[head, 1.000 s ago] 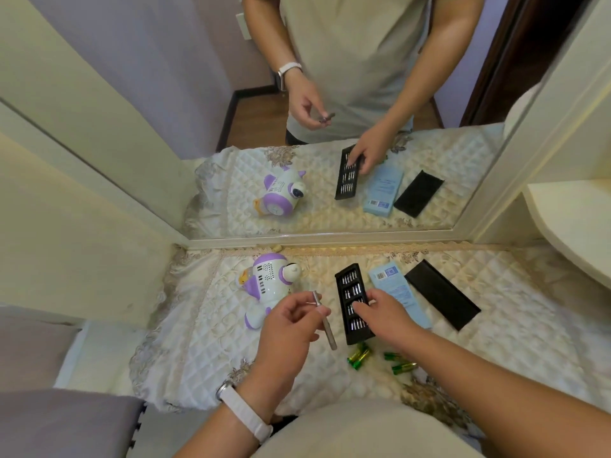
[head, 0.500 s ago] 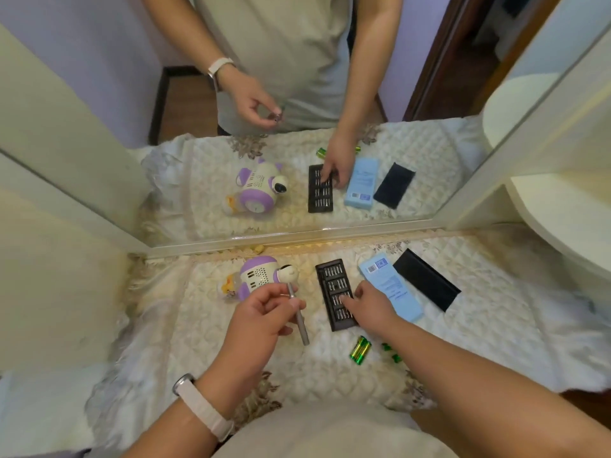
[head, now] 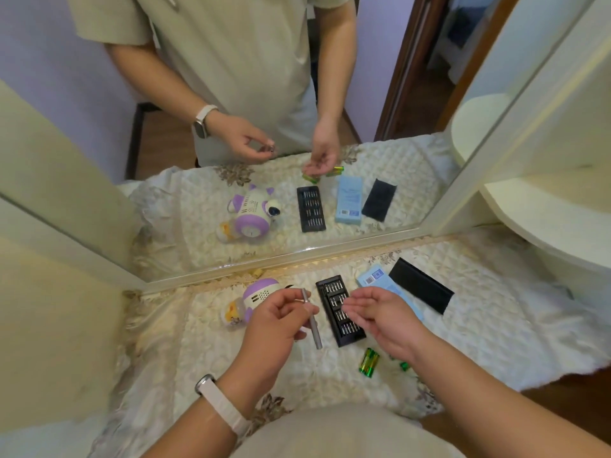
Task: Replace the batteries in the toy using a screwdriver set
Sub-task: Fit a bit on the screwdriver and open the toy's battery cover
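Observation:
A white and purple toy (head: pixel 261 294) lies on its side on the quilted cloth, close to the mirror. My left hand (head: pixel 274 328) hovers over the cloth just right of the toy and grips a slim silver screwdriver handle (head: pixel 314 328), its far end pointing toward the mirror. The black bit tray (head: pixel 334 292) with rows of bits lies right of the handle. My right hand (head: pixel 380 315) hovers over the tray, fingers close together; whether a bit sits at the fingertips cannot be made out. Two green batteries (head: pixel 368 358) lie side by side near the tray's close end.
A light blue box (head: pixel 373 277) and the black case lid (head: pixel 420 289) lie right of the tray. Another green battery (head: pixel 404 365) peeks out under my right wrist. A large mirror (head: pixel 297 127) stands along the back edge. A cream shelf (head: pixel 545 209) juts out at right.
My right hand has lifted off the bit tray, where its fingertips rested, and now hovers above it. My left hand still holds the handle, raised slightly. The camera has tilted and moved closer.

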`<state>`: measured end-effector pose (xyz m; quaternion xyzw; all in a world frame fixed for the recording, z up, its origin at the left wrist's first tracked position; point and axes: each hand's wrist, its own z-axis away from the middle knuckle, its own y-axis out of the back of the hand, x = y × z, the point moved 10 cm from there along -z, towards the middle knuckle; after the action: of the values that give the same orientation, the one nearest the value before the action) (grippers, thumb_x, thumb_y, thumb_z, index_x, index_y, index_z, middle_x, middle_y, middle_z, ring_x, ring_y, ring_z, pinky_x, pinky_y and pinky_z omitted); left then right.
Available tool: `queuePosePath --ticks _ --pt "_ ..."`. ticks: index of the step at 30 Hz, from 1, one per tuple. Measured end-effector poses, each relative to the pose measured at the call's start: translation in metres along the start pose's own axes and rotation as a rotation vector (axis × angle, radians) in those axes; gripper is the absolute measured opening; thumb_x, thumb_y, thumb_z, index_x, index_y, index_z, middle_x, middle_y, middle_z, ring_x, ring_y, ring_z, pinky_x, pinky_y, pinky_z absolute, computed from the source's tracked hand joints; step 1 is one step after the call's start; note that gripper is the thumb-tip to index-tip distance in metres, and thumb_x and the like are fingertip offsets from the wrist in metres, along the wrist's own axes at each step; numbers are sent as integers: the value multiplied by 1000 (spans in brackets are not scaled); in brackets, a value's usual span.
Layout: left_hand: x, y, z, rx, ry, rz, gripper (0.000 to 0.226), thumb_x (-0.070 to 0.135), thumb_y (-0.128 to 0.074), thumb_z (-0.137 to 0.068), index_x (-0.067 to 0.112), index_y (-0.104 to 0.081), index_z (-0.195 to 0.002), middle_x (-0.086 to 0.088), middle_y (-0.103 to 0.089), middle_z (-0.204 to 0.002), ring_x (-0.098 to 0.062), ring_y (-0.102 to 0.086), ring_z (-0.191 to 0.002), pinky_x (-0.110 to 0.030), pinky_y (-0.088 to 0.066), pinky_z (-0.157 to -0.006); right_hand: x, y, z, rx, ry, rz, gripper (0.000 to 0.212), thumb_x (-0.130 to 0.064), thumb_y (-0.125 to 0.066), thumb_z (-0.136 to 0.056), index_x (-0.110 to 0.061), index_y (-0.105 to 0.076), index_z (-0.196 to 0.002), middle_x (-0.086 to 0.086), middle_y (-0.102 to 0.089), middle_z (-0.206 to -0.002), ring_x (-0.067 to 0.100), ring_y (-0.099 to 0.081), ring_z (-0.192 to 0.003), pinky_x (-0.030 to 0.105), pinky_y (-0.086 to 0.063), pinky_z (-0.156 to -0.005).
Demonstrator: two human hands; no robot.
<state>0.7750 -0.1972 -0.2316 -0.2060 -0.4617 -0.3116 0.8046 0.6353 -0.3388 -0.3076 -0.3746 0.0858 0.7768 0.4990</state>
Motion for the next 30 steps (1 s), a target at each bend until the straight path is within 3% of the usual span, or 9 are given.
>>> queuePosePath --ticks 6,10,13,18,23,30 --pt "-3 -2 1 4 -6 0 13 3 -64 -91 11 -68 -100 -4 -77 -82 -7 -64 -62 -17 -48 -55 -5 -20 13 -34 7 -102 30 18 -38 -91 3 -58 -106 23 -66 -108 29 -66 -101 32 -56 -85" --pt "-6 0 4 23 -2 4 13 3 -65 -91 12 -68 -100 -5 -78 -84 -10 -66 -66 -20 -50 -59 4 -27 19 -46 -59 -100 45 29 -28 -80 7 -58 -105 26 -64 -107 30 -66 -100 31 -57 -80" --pt "-9 4 5 38 1 15 13 4 -65 -91 13 -68 -100 -5 -78 -86 -14 -67 -72 -27 -50 -65 1 -36 23 -89 -62 -95 35 26 -35 -85 7 -60 -101 25 -67 -103 28 -69 -95 29 -60 -75" --pt "-12 11 7 69 0 40 13 5 -66 -91 13 -68 -101 -9 -77 -88 -23 -67 -78 -25 -49 -63 -6 -52 31 -180 -41 -52 24 21 -46 -87 7 -62 -99 25 -71 -100 28 -72 -91 27 -59 -74" --pt "-12 11 6 86 -5 49 14 5 -66 -90 15 -69 -100 -12 -76 -89 -27 -67 -79 -23 -48 -60 -16 -64 36 -229 27 87 21 8 -49 -94 0 -60 -110 20 -72 -99 24 -72 -88 23 -57 -69" --pt "-9 9 7 73 -7 34 12 6 -64 -92 14 -68 -101 -5 -77 -87 -17 -67 -76 -21 -47 -59 -33 -67 46 -242 239 451 18 -9 -45 -101 -10 -62 -104 5 -65 -66 15 -58 -55 24 -45 -51"
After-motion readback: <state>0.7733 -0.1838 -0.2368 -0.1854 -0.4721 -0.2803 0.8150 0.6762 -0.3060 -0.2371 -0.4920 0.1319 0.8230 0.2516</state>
